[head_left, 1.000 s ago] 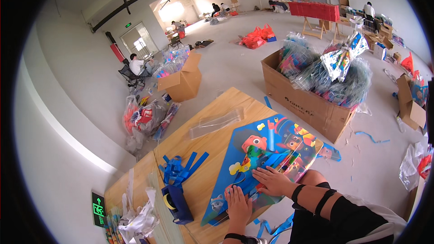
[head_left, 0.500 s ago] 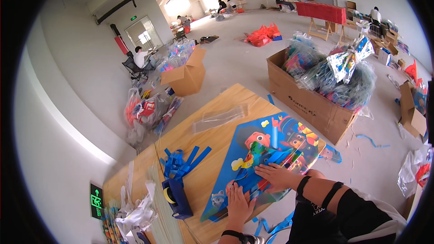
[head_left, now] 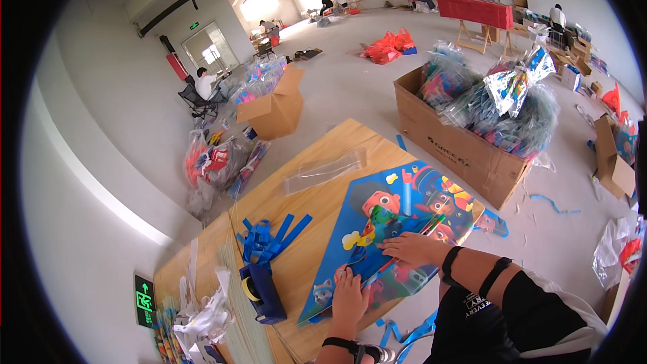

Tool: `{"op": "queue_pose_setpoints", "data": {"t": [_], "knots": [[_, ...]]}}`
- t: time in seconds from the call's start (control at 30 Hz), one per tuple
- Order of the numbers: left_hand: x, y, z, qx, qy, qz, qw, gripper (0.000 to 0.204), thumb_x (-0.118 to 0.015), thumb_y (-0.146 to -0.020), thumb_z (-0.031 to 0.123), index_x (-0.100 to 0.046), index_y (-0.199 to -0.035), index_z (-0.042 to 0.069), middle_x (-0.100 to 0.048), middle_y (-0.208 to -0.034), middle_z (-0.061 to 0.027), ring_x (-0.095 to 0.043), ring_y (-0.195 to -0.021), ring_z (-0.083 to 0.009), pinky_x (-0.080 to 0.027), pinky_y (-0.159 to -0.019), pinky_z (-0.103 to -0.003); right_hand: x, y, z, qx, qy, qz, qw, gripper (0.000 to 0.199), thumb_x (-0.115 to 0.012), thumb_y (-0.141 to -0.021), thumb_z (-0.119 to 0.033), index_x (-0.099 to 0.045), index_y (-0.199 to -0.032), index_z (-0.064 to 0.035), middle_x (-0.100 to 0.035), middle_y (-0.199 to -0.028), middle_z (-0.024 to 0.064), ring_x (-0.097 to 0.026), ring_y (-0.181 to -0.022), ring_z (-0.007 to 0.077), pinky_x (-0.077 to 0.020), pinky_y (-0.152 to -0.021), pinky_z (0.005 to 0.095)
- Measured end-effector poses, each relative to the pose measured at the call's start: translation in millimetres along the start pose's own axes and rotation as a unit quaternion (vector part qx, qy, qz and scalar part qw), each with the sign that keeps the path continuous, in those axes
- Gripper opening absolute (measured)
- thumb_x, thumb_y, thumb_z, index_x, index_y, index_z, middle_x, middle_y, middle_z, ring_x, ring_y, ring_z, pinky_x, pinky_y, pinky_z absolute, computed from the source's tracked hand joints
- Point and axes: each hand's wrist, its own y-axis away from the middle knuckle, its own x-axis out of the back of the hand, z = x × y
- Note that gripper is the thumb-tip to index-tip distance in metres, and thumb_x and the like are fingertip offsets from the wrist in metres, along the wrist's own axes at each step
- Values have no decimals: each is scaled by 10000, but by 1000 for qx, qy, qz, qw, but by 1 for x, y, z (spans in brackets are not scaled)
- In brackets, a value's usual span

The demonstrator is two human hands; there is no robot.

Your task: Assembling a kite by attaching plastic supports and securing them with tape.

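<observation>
While the cardboard box [head_left: 458,152] brims with bagged kites [head_left: 485,104], both hands [head_left: 350,296] [head_left: 411,248] press flat, open, on a kite [head_left: 397,222].

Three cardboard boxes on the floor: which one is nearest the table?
The big open cardboard box stuffed with bagged kites, standing just off the table's right corner. The smaller box sits farther back; the third is off right.

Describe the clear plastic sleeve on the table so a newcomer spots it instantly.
Start at the wooden table. Beyond the big colourful kite under both hands, toward the far edge, lies the clear plastic sleeve. It is long, flat and see-through, unlike the blue strips to its left.
</observation>
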Motion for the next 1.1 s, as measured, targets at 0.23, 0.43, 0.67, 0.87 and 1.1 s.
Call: {"op": "queue_pose_setpoints", "data": {"t": [0.23,0.43,0.67,0.87,1.1], "knots": [[-1,-6,-12,25,31,34,999,348,-634,-1005,264,-685,-1182,-32,-684,-1302,-270,-636,-1238,-428,-531,-1011,-492,18,-21,6,-32,-57,10,998,365,-693,-973,-379,-688,-1243,-133,-730,-1186,40,-652,-1148,243,-453,-1030,410],[-4,-10,-7,62,38,84,994,275,-676,-974,181,-699,-1174,-6,-730,-1190,-225,-691,-1060,-406,-540,-908,-503,-1,-28,2,-88,-80,136,984,163,-707,-942,-338,-726,-1007,-189,-717,-930,1,-654,-990,216,-464,-973,397],[-15,-6,-12,90,91,158,979,254,-712,-931,75,-701,-1177,13,-746,-1166,-171,-681,-1000,-386,-525,-921,-467,-17,-25,-5,-177,-189,225,939,84,-746,-903,-225,-757,-983,-202,-714,-915,-6,-659,-995,202,-452,-1028,393],[-13,-12,-9,138,166,173,961,259,-719,-914,35,-708,-1173,25,-745,-1143,-156,-672,-1018,-381,-526,-899,-467,-24,-21,0,-206,-254,239,914,120,-764,-880,-172,-806,-992,-188,-725,-932,22,-667,-1005,242,-511,-977,410],[-4,-13,-4,153,168,132,965,324,-659,-938,43,-658,-1262,34,-705,-1290,-138,-640,-1157,-381,-465,-1024,-489,-24,-22,-1,-213,-260,244,910,135,-776,-852,-139,-812,-980,-160,-734,-921,47,-687,-978,273,-558,-900,413]]}}
